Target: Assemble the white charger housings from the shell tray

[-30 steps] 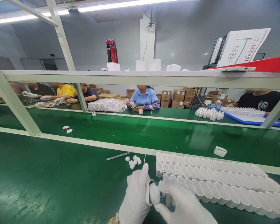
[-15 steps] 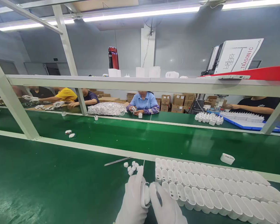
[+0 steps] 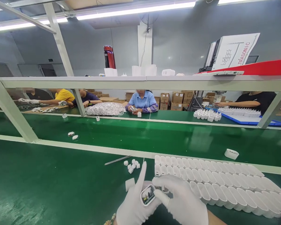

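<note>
1. White-gloved, my left hand (image 3: pixel 134 204) forms the first grip: fingers wrapped closed around a small white housing (image 3: pixel 147 195), forefinger stretched straight up and away from it.
2. I read the housing as tilted with its open end toward the camera; dark and metallic parts show inside, too small to identify.
3. My right hand (image 3: pixel 181 200), also gloved, forms the second grip: thumb and fingers pinched narrow on the right edge of the same housing. Both hands touch it, low in the picture and raised over the green counter (image 3: pixel 49 184).
4. Just beside the left forefinger, a loose white block (image 3: pixel 130 183) lies flat on the counter.
5. Beyond it, a cluster of small white caps (image 3: pixel 131 165) sits near a thin metal rod (image 3: pixel 118 160), which lies slanted.
6. To the right of my hands, rows of white shells (image 3: pixel 215 184) lie side by side, open ends up, touching one another and running off toward the right edge.
7. Past a pale dividing rail (image 3: pixel 96 149), a conveyor belt (image 3: pixel 154 137) carries one white housing (image 3: pixel 231 153) on the right and two small parts (image 3: pixel 73 135) on the left.
8. Across the belt, several people sit at the far counter; one in a blue shirt (image 3: pixel 141 100) holds a small white piece, beside a heap of bagged white parts (image 3: pixel 106 109).
9. An overhead shelf (image 3: pixel 145 82) bears a red flask (image 3: pixel 109 57).
</note>
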`<control>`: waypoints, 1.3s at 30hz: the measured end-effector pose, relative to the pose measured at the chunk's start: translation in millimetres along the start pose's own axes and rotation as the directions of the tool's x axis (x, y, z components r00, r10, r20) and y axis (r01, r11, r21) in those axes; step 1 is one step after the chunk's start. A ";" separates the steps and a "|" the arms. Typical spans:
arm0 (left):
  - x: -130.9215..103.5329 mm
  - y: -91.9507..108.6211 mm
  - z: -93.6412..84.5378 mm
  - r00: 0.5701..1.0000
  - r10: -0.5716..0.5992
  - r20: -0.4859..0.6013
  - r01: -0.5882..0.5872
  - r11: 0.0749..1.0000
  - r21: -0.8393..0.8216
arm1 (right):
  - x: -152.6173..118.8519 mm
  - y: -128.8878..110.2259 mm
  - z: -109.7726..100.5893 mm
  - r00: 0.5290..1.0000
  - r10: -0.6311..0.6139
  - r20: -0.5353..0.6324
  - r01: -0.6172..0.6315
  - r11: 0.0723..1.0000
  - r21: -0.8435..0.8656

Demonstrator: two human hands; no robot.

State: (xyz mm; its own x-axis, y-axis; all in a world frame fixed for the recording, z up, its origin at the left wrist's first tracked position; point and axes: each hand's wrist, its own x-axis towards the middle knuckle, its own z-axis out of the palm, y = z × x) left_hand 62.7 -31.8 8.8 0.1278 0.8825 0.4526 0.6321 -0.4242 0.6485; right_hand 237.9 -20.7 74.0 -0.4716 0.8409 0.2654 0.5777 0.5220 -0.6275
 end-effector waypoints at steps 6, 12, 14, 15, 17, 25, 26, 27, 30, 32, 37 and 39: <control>4.1 27.0 -13.3 0.858 -0.263 0.442 0.395 0.888 -0.237 | 5.3 -1.6 -10.0 0.987 -0.019 0.159 0.048 0.982 -0.183; 0.6 24.5 -12.7 0.770 -0.373 0.517 0.458 0.888 -0.041 | 2.3 -1.9 -4.7 0.979 0.032 0.202 0.018 0.970 -0.243; -1.3 22.1 -11.7 0.754 -0.384 0.534 0.465 0.885 -0.020 | 2.8 -2.3 -4.4 0.974 0.058 0.220 -0.009 0.976 -0.217; -2.1 21.2 -11.0 0.751 -0.386 0.536 0.468 0.883 -0.019 | 3.5 -2.0 -5.0 0.971 0.069 0.227 -0.024 0.980 -0.195; -3.2 20.4 -9.7 0.743 -0.392 0.542 0.480 0.877 -0.024 | 5.1 0.1 -8.1 0.962 0.089 0.258 -0.063 0.992 -0.107; -5.3 20.2 -10.2 0.747 -0.389 0.539 0.444 0.895 0.031 | 8.3 11.7 -22.7 0.916 -0.019 0.402 -0.044 0.988 0.146; -6.5 17.9 -10.2 0.756 -0.380 0.534 0.413 0.909 0.061 | 7.9 12.2 -22.1 0.914 -0.025 0.406 -0.030 0.991 0.128; -8.0 15.0 -9.8 0.762 -0.374 0.529 0.390 0.917 0.086 | 7.4 12.7 -21.0 0.911 -0.021 0.412 -0.029 0.993 0.115; -13.1 5.4 -6.2 0.767 -0.371 0.524 0.371 0.922 0.110 | 5.5 12.9 -15.2 0.895 -0.006 0.447 -0.051 0.992 0.116; -16.2 0.0 -2.2 0.770 -0.369 0.520 0.366 0.924 0.113 | 4.0 10.8 -10.7 0.889 -0.009 0.458 -0.044 0.994 0.104; -18.2 -6.3 7.4 0.783 -0.347 0.517 0.362 0.929 0.074 | 2.3 -0.4 -3.0 0.903 0.039 0.427 -0.027 0.999 -0.034; -15.4 -6.9 9.9 0.795 -0.315 0.518 0.353 0.935 0.027 | 4.0 -1.9 -3.5 0.911 0.041 0.410 -0.026 0.999 -0.042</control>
State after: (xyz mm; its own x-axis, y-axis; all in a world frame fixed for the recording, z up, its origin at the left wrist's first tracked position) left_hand 64.0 -40.4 -8.8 0.2981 0.9408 -0.1612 0.6566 -0.0796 0.7500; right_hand 237.2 -17.9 78.8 -0.6791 0.7292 -0.0844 0.6173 0.5051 -0.6032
